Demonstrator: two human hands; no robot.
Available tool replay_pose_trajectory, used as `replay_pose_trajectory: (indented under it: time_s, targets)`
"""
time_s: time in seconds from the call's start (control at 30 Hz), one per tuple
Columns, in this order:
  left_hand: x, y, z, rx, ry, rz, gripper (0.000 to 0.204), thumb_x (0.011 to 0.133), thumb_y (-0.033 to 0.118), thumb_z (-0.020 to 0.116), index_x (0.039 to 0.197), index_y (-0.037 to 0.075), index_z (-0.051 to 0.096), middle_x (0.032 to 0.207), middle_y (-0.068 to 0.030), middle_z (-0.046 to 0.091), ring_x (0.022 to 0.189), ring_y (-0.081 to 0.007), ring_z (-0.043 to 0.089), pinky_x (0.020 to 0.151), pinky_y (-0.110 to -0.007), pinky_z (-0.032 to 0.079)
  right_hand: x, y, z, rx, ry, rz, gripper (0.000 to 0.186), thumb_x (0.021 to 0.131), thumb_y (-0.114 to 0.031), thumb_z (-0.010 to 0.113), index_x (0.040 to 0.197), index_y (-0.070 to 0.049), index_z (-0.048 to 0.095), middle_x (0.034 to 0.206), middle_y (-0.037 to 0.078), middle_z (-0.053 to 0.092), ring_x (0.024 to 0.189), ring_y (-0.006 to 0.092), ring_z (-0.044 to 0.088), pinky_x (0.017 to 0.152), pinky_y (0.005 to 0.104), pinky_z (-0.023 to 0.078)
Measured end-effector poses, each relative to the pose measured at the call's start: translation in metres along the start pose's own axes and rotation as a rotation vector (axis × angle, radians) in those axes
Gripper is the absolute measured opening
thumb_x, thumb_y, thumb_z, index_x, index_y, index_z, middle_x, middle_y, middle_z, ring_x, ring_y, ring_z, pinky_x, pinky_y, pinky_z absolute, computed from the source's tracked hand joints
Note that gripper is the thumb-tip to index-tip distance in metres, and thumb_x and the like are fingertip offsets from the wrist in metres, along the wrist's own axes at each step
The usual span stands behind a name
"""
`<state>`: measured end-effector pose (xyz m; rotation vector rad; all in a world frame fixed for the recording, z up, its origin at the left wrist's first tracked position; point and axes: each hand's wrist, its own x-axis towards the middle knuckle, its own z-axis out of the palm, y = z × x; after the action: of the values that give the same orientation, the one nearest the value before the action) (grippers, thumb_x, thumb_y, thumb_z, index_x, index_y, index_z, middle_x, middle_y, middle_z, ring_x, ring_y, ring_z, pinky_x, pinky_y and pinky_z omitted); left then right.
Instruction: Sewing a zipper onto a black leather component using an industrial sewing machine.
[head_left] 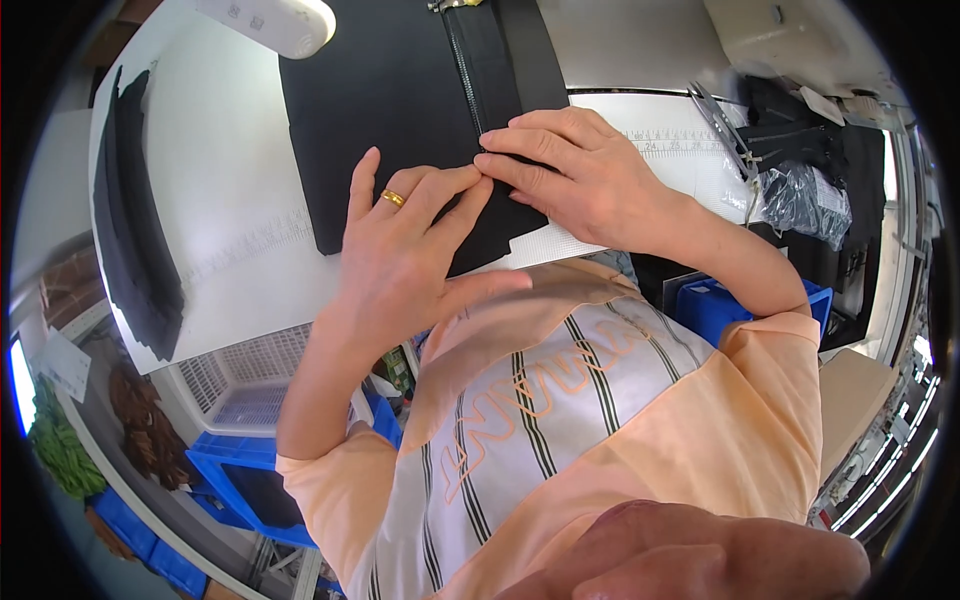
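A black fabric piece (pixel 375 90) lies on the white tabletop, with a metal zipper (pixel 463 75) running down its right part. My left hand (pixel 405 225), with a gold ring, rests on the fabric with its thumb spread away. Its index and middle fingertips press beside the lower zipper. From the right, my right hand (pixel 590 180) lays its fingers on the same spot, and the fingertips of both hands meet there. What lies right under the fingertips is hidden.
A sewing machine head (pixel 275 22) with a lit lamp end is at the top. Stacked black fabric strips (pixel 135 220) lie at the left. Thread snips (pixel 722 125) and a plastic-wrapped bundle (pixel 805 200) are at the right. Below the table are a white basket (pixel 245 375) and a blue crate (pixel 235 455).
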<state>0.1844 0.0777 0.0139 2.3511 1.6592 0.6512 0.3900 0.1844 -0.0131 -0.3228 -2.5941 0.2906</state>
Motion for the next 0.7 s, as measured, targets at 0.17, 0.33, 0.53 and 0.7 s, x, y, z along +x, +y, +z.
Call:
replay_pose_trajectory:
  time_s: [0.17, 0.33, 0.53, 0.7]
  targets:
    - [0.034, -0.039, -0.003, 0.155, 0.11, 0.077, 0.041, 0.081, 0.033, 0.073, 0.115, 0.01, 0.065, 0.119, 0.0008, 0.061, 0.11, -0.0208, 0.057, 0.104, -0.053, 0.031, 0.002, -0.002, -0.001, -0.009, -0.034, -0.016, 0.037, 0.075, -0.014, 0.069, 0.111, -0.005, 0.067, 0.118, 0.006, 0.061, 0.11, 0.0234, 0.056, 0.088, 0.0359, 0.047]
    - [0.038, -0.049, 0.016, 0.336, 0.157, 0.063, 0.041, 0.082, 0.031, 0.072, 0.117, 0.012, 0.065, 0.124, 0.0043, 0.061, 0.111, -0.0163, 0.056, 0.105, -0.055, 0.03, 0.003, -0.003, -0.002, -0.002, -0.036, -0.017, 0.037, 0.075, -0.014, 0.069, 0.111, -0.004, 0.066, 0.118, 0.007, 0.062, 0.11, 0.024, 0.056, 0.088, 0.0361, 0.047]
    - [0.041, -0.051, 0.017, 0.328, 0.194, 0.07, 0.042, 0.08, 0.034, 0.073, 0.116, 0.012, 0.066, 0.123, 0.007, 0.062, 0.106, -0.0148, 0.057, 0.104, -0.055, 0.03, 0.003, -0.003, -0.003, 0.033, -0.031, 0.012, 0.038, 0.074, -0.015, 0.072, 0.11, -0.004, 0.066, 0.117, 0.008, 0.062, 0.11, 0.0241, 0.056, 0.088, 0.0369, 0.046]
    - [0.047, -0.055, 0.006, 0.253, 0.129, 0.078, 0.043, 0.078, 0.037, 0.073, 0.112, 0.011, 0.068, 0.121, 0.0054, 0.064, 0.103, -0.0176, 0.058, 0.102, -0.051, 0.03, 0.009, 0.001, -0.008, 0.015, -0.029, -0.01, 0.037, 0.073, -0.015, 0.074, 0.107, -0.006, 0.065, 0.115, 0.007, 0.062, 0.107, 0.0232, 0.057, 0.088, 0.0365, 0.046]
